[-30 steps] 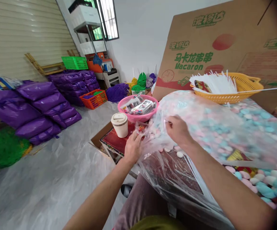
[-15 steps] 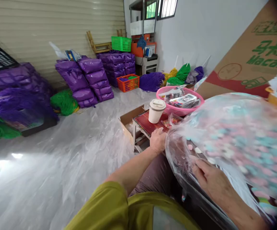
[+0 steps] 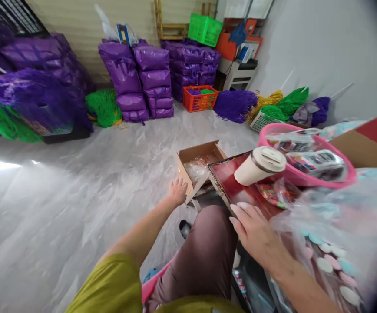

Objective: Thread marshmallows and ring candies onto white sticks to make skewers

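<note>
My left hand (image 3: 177, 191) reaches down to the near left side of a cardboard box (image 3: 184, 173) on the floor, fingers spread, holding nothing that shows. Inside the box lie clear plastic packets (image 3: 197, 168). My right hand (image 3: 252, 224) rests with outstretched fingers at the near edge of a small red-topped table (image 3: 227, 178). On that table a white lidded cup (image 3: 256, 166) stands beside a clear bag of small colourful pieces (image 3: 277, 194). Right of my right forearm, a large clear plastic bag (image 3: 332, 208) lies near pink, white and blue round candies (image 3: 332, 262).
A pink basket (image 3: 345, 181) with packaged items stands behind the cup. Farther back are stacked purple bundles (image 3: 154, 80), an orange crate (image 3: 200, 103), a green crate (image 3: 204, 29) and coloured string bunches (image 3: 236, 104). My knee (image 3: 213, 221) is beside the table.
My left hand has moved from the table edge down to the cardboard box. My right hand has left the large plastic bag for the table edge. The view has tilted downward.
</note>
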`<state>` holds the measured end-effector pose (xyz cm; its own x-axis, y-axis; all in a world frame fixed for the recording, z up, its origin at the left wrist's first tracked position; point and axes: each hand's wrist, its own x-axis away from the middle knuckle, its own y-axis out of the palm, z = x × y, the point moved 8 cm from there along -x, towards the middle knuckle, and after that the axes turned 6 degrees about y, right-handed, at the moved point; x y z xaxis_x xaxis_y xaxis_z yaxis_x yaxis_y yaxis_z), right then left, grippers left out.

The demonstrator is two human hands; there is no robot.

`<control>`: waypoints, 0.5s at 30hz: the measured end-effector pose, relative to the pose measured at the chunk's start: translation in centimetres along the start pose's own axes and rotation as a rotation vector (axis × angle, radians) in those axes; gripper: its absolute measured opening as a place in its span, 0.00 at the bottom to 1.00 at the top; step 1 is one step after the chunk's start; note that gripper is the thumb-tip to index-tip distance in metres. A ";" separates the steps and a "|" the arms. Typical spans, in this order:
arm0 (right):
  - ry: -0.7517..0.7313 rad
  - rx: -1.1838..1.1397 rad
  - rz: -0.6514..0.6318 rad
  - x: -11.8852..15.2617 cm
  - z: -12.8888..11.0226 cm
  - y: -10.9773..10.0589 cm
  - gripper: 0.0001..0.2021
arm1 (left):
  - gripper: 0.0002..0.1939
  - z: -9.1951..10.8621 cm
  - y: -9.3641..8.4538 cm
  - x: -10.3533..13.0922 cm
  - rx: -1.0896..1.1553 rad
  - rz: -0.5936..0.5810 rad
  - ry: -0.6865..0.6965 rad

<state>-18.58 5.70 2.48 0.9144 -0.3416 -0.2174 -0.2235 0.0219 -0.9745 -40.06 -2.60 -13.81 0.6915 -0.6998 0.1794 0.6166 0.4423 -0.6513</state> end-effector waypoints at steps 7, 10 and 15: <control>-0.058 0.208 -0.040 -3.7 2.1 7.0 0.25 | 0.14 -2.0 5.6 -11.4 0.088 -0.172 0.009; -0.073 0.218 -0.047 -3.3 2.6 7.5 0.29 | 0.15 -2.7 8.1 -15.5 0.115 -0.195 -0.010; -0.139 0.274 -0.040 -3.2 2.8 7.9 0.36 | 0.15 -3.7 12.2 -17.8 -0.012 -0.248 0.048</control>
<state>-22.36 9.61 -4.69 0.9622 -0.2164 -0.1655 -0.1039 0.2700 -0.9572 -46.21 13.21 -27.67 0.5007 -0.8121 0.2997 0.7605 0.2473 -0.6004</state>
